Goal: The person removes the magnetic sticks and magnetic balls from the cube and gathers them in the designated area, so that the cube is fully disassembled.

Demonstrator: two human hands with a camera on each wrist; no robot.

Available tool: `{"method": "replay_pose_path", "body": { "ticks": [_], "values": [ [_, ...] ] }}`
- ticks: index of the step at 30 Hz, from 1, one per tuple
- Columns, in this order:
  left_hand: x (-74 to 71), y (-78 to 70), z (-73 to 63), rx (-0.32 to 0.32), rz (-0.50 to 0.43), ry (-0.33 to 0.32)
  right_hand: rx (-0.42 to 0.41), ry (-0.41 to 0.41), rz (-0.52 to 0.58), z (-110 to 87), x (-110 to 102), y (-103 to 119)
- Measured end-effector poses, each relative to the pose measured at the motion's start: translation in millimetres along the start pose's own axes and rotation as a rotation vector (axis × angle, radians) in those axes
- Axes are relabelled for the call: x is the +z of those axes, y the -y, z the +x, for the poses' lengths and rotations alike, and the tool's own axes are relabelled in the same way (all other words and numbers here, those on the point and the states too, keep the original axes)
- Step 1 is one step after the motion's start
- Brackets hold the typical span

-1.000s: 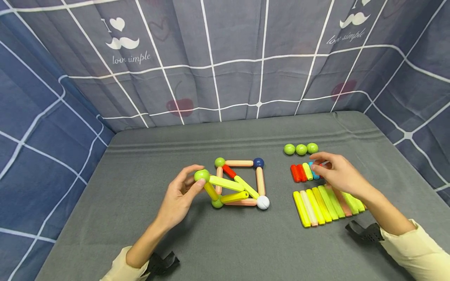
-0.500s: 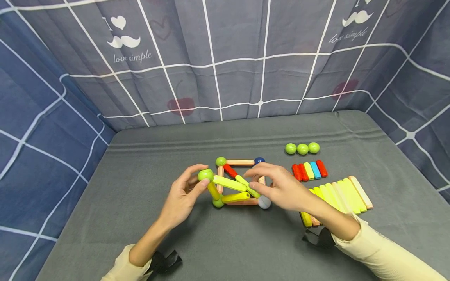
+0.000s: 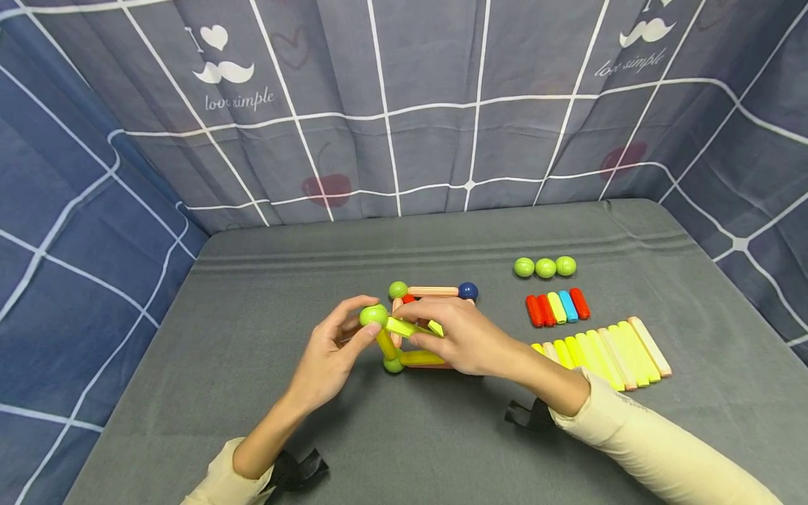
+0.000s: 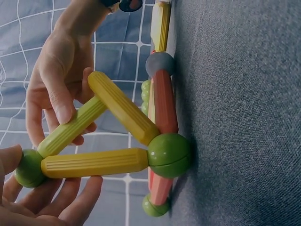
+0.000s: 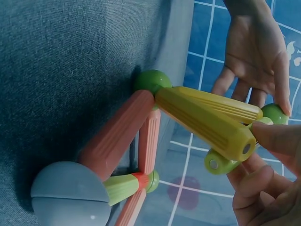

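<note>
In the head view my left hand [image 3: 331, 358] grips a green ball [image 3: 374, 315] between thumb and fingers. That ball tops a yellow magnetic rod [image 3: 386, 345] rising from a lower green ball [image 4: 170, 155]. My right hand [image 3: 463, 337] pinches a lime rod [image 4: 73, 127] whose end meets the raised ball. From the lower ball a second yellow rod [image 5: 207, 123] slants up; its free end shows a metal disc. Pink rods [image 3: 432, 291] and corner balls form a square on the table, with a navy ball [image 3: 468, 291] at one corner. A white ball [image 5: 70, 197] is hidden in the head view.
Right of the square lie three loose green balls [image 3: 546, 268]. In front of them is a row of short coloured rods [image 3: 557, 306], then a row of longer yellow, lime and pink rods [image 3: 606, 351]. A checked curtain [image 3: 429, 154] hangs behind the grey table.
My right hand has come left from the loose rods, across the square, and now pinches the lime rod. My left hand keeps its grip on the raised green ball, nearly still.
</note>
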State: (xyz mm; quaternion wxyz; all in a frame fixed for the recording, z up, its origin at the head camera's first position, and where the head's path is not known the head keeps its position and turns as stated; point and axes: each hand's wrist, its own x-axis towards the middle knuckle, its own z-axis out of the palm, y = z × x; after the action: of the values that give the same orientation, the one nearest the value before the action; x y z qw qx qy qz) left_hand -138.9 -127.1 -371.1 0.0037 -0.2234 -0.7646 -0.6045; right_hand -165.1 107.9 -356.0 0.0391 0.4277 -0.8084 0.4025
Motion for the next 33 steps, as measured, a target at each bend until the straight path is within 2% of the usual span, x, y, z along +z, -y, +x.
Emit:
{"method": "replay_pose_path", "body": {
  "ticks": [6, 9, 15, 20, 27, 33],
  "values": [
    [0.0, -1.0, 0.3, 0.008, 0.028, 0.006, -0.081, 0.0, -0.037, 1.5, -2.6, -0.3],
    [0.7, -1.5, 0.5, 0.01, 0.035, 0.014, -0.083, -0.003, -0.053, 0.4, -6.0, 0.3],
    [2.9, -3.0, 1.3, 0.007, 0.038, 0.032, -0.01, 0.025, -0.083, -4.9, -11.4, 3.0],
    [1.9, -1.7, 0.8, 0.005, 0.012, 0.009, 0.041, 0.059, -0.125, -9.9, -14.0, 3.2],
    [0.7, -1.0, 1.9, -0.002, 0.011, 0.013, 0.163, 0.014, -0.01, -27.8, -24.2, -1.7],
    [-0.1, -0.9, 1.1, -0.012, 0.013, 0.01, 0.214, -0.037, 0.038, -48.4, -40.0, -8.5]
  ]
}}
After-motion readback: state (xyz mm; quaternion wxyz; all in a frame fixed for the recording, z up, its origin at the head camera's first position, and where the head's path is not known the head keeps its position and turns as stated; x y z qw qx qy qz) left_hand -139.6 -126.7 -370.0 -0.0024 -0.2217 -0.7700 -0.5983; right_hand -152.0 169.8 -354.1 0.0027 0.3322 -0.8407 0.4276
